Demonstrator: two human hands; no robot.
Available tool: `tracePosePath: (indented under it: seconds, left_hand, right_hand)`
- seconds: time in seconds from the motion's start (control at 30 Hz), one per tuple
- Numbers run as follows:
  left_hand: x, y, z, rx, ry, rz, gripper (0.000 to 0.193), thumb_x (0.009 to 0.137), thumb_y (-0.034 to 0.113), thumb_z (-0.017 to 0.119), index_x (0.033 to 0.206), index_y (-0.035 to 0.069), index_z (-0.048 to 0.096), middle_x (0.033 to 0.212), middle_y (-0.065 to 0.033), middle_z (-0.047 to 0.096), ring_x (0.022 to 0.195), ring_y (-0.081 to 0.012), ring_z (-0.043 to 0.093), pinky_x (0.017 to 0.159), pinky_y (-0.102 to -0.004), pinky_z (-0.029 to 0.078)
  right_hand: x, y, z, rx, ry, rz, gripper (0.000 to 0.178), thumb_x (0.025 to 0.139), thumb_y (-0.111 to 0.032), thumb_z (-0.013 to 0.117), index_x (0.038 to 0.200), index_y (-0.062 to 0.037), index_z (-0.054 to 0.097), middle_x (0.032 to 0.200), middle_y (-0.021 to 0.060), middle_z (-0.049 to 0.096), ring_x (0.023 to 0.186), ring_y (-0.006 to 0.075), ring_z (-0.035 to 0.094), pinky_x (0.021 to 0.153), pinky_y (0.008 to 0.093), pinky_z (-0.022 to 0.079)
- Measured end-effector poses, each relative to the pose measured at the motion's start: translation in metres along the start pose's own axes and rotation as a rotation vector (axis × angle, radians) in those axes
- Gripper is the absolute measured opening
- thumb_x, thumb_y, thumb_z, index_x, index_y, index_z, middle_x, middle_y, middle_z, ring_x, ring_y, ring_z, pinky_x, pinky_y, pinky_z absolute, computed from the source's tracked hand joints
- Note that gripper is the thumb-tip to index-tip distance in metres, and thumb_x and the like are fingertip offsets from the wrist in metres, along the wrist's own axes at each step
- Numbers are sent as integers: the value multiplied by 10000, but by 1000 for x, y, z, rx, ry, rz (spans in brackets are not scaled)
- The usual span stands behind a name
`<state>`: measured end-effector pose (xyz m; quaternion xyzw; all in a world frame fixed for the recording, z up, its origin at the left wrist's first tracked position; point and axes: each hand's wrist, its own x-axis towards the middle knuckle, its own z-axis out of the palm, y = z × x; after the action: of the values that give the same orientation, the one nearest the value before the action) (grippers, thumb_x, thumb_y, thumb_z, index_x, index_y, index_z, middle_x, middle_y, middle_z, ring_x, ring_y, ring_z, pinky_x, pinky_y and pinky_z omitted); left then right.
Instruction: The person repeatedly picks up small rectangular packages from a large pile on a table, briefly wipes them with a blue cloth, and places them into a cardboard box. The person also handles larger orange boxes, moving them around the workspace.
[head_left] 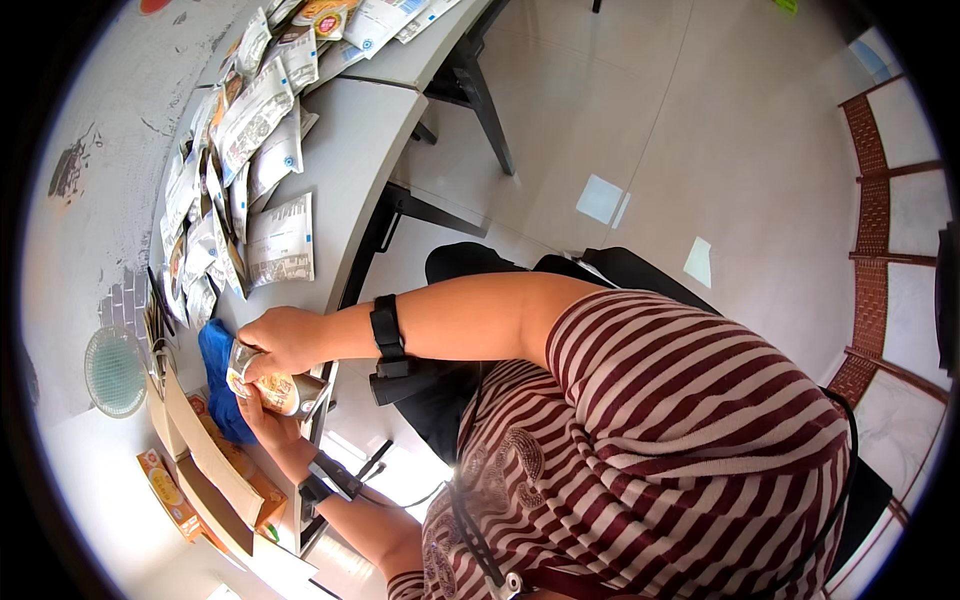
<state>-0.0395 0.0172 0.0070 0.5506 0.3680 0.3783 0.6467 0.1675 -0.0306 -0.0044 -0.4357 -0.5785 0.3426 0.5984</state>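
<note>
A food packet (277,394) with an orange-and-cream front and silvery ends is held between my two hands, over the near edge of the grey table (345,135). My right hand (284,342), on the upper arm in the picture, has its fingers closed on one end. From the other side my left hand (268,424) grips the packet; part of its fingers is hidden behind it. Just beyond both hands lies a crumpled blue cloth or bag (222,380). Many similar silvery packets (255,120) are heaped along the table beside my right hand.
An open cardboard box (205,450) stands beside my left forearm, with an orange carton (167,490) at its outer side. A round green mesh-like basket (115,371) is by the wall. Black table legs (485,110) stand on the tiled floor.
</note>
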Motion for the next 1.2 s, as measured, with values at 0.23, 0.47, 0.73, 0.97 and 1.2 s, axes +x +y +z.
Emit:
tracePosePath:
  seconds: [0.23, 0.47, 0.73, 0.97, 1.2]
  left_hand:
    - [-2, 4, 7, -7, 17, -20, 478, 897, 262, 584, 1278, 21, 426, 1219, -111, 537, 1093, -220, 545, 935, -356, 437]
    - [1, 3, 7, 70, 56, -10, 511, 889, 277, 588, 1293, 18, 413, 1214, -116, 537, 1092, -221, 547, 925, -356, 445]
    - [0, -18, -38, 5, 156, 26, 518, 908, 398, 519, 1269, 33, 449, 1171, -113, 571, 1050, -242, 575, 888, -400, 477]
    - [-6, -1, 39, -121, 263, -13, 495, 935, 402, 462, 1221, 0, 488, 1144, -134, 579, 999, -232, 603, 831, -363, 512]
    - [-8, 4, 37, -233, 375, 67, 556, 956, 482, 398, 1142, -27, 519, 1076, -135, 606, 926, -229, 629, 790, -357, 524]
  right_hand:
    - [0, 0, -8, 87, 28, 36, 341, 825, -373, 612, 861, -34, 611, 757, 176, 634, 723, 366, 611, 641, 427, 459]
    - [1, 2, -8, 201, 35, 57, 332, 825, -363, 614, 864, -34, 603, 742, 177, 630, 724, 374, 610, 644, 427, 463]
    - [-2, -4, -6, -76, -93, -7, 428, 790, -452, 609, 830, -25, 614, 699, 184, 626, 684, 387, 613, 633, 453, 477]
    - [-1, -3, -6, -78, -47, -4, 435, 771, -456, 630, 755, -22, 613, 675, 178, 617, 656, 376, 606, 602, 448, 459]
    - [-1, -11, -1, -131, -61, -3, 458, 800, -465, 619, 683, -25, 578, 605, 163, 584, 572, 348, 571, 544, 430, 420]
